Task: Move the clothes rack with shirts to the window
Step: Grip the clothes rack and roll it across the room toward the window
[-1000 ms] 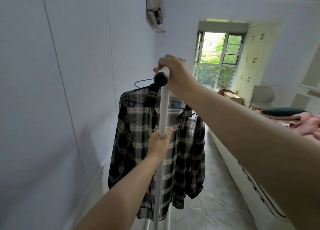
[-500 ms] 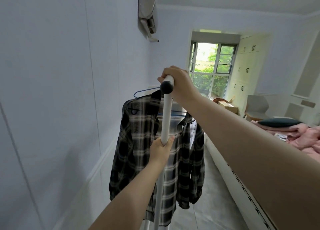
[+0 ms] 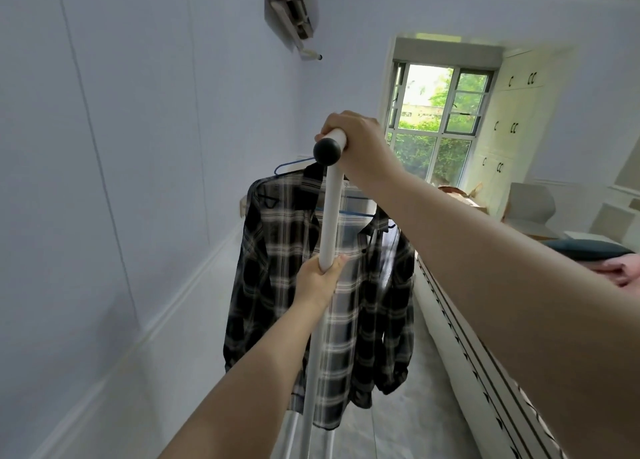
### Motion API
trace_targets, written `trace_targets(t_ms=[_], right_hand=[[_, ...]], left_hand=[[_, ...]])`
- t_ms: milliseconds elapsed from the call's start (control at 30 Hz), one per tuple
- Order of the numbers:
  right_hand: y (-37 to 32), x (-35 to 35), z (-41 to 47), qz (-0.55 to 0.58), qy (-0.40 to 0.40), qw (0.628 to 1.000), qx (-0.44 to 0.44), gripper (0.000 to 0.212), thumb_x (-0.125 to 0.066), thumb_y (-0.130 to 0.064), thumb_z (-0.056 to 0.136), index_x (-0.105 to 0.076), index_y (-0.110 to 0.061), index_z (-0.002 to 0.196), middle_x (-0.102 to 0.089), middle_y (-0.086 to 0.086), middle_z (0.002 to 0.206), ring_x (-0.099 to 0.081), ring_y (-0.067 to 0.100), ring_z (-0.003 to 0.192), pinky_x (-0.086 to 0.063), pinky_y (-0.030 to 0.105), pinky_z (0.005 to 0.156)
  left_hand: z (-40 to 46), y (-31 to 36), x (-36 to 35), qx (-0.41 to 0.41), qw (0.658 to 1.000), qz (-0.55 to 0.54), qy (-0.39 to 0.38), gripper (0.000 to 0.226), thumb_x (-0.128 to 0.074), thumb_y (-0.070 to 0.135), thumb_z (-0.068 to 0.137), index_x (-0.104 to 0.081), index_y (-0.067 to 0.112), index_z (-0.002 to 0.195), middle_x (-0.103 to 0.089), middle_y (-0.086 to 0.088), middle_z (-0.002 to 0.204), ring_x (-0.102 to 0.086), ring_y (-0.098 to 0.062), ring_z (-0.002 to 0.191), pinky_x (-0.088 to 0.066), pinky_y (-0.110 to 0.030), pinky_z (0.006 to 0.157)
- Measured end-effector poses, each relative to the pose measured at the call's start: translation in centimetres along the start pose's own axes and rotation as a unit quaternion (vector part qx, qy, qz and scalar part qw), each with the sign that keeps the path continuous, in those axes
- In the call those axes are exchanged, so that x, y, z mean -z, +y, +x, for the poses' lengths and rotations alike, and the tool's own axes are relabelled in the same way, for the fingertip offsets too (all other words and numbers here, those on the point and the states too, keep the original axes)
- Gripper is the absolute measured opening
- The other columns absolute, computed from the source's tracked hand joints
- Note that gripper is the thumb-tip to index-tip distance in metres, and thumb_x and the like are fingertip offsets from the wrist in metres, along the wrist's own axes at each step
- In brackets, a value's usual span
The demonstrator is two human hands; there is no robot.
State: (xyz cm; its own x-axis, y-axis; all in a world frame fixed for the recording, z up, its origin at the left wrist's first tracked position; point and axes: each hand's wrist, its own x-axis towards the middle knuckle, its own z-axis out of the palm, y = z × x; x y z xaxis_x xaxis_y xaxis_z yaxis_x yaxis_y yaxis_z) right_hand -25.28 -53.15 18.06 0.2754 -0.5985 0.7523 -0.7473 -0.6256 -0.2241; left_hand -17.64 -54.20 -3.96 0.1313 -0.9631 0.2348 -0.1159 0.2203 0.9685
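My right hand (image 3: 356, 143) and left hand (image 3: 317, 280) gripped the white metal clothes rack (image 3: 329, 213); a black-and-white checked shirt (image 3: 287, 251), maybe two, hung there.

black-and-white plaid shirt (image 3: 277, 285), white rack (image 3: 330, 216), blue hanger (image 3: 287, 165).

Two bare forearms in view, no sleeves, no watch, no rings. Left hand (image 3: 318, 282) enters from 6 o'clock, right hand (image 3: 363, 143) from 4 o'clock.

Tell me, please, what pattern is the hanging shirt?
Black-and-white plaid shirt, clearest in the head view.
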Motion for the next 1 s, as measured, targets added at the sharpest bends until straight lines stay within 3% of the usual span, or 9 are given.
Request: trace_targets(t_ms=[100, 233, 400, 533, 600, 833, 1000], right_hand=[[2.9, -0.9, 1.6, 0.004, 0.006, 1.000, -0.005, 0.014, -0.060, 0.006, 0.090, -0.071, 0.008, 0.098, -0.073, 0.022, 0.102, -0.067, 0.035, 0.098, -0.049, 0.045, 0.095], [7.1, -2.3, 3.5, 0.017, 0.023, 1.000, -0.011, 0.012, -0.062, 0.006, 0.090, -0.072, 0.008, 0.096, -0.074, 0.022, 0.101, -0.066, 0.034, 0.097, -0.048, 0.040, 0.094], [12.1, -4.5, 6.4, 0.065, 0.050, 0.996, -0.028, 0.006, -0.067, 0.005, 0.091, -0.072, 0.008, 0.091, -0.074, 0.023, 0.096, -0.058, 0.022, 0.082, -0.045, 0.023, 0.076], [15.6, -7.0, 9.2, 0.061, 0.064, 0.995, -0.040, 0.008, -0.066, 0.004, 0.092, -0.072, 0.008, 0.091, -0.074, 0.023, 0.099, -0.067, 0.036, 0.098, -0.050, 0.028, 0.086], [17.0, -8.0, 10.6, 0.056, 0.064, 0.995, -0.051, 0.009, -0.066, 0.002, 0.092, -0.072, 0.008, 0.092, -0.074, 0.023, 0.103, -0.068, 0.036, 0.103, -0.049, 0.027, 0.086], [22.4, -11.7, 15.3, 0.058, 0.047, 0.993, -0.093, 0.009, -0.064, -0.003, 0.096, -0.070, 0.004, 0.094, -0.072, 0.018, 0.105, -0.064, 0.036, 0.111, -0.051, 0.043, 0.100], [26.0, -14.0, 18.4, 0.071, 0.050, 0.987, -0.137, 0.009, -0.062, -0.005, 0.096, -0.071, -0.003, 0.097, -0.076, 0.012, 0.102, -0.069, 0.031, 0.103, -0.055, 0.039, 0.093]], left_hand=[[2.7, -0.3, -1.8, 0.000, 1.000, -0.004, -0.001, 0.041, -0.063, 0.046, 0.088, -0.053, 0.010, 0.073, -0.051, -0.008, 0.064, -0.049, -0.019, 0.058, -0.047, -0.032, 0.061], [6.6, -1.6, -4.2, 0.006, 1.000, -0.008, -0.017, 0.039, -0.062, 0.043, 0.090, -0.050, 0.014, 0.069, -0.049, -0.002, 0.059, -0.047, -0.014, 0.053, -0.045, -0.024, 0.053], [12.7, -2.6, -7.1, 0.006, 0.999, -0.018, -0.032, 0.037, -0.063, 0.042, 0.090, -0.052, 0.013, 0.071, -0.049, 0.001, 0.057, -0.045, -0.014, 0.051, -0.043, -0.024, 0.050], [18.0, -3.8, -8.5, 0.005, 0.999, -0.014, -0.043, 0.038, -0.063, 0.041, 0.091, -0.050, 0.014, 0.067, -0.050, -0.002, 0.058, -0.046, -0.015, 0.052, -0.045, -0.028, 0.054], [20.5, -4.3, -9.0, 0.008, 0.999, -0.007, -0.050, 0.039, -0.062, 0.042, 0.091, -0.049, 0.015, 0.066, -0.051, -0.004, 0.061, -0.049, -0.018, 0.056, -0.047, -0.033, 0.059], [29.1, -5.7, -10.9, 0.019, 0.996, -0.035, -0.078, 0.037, -0.062, 0.037, 0.092, -0.046, 0.010, 0.072, -0.047, -0.009, 0.067, -0.043, -0.017, 0.056, -0.043, -0.028, 0.057], [34.0, -7.2, -12.4, 0.015, 0.996, -0.019, -0.087, 0.039, -0.062, 0.043, 0.090, -0.049, 0.011, 0.072, -0.048, -0.008, 0.066, -0.045, -0.019, 0.057, -0.044, -0.034, 0.058]])
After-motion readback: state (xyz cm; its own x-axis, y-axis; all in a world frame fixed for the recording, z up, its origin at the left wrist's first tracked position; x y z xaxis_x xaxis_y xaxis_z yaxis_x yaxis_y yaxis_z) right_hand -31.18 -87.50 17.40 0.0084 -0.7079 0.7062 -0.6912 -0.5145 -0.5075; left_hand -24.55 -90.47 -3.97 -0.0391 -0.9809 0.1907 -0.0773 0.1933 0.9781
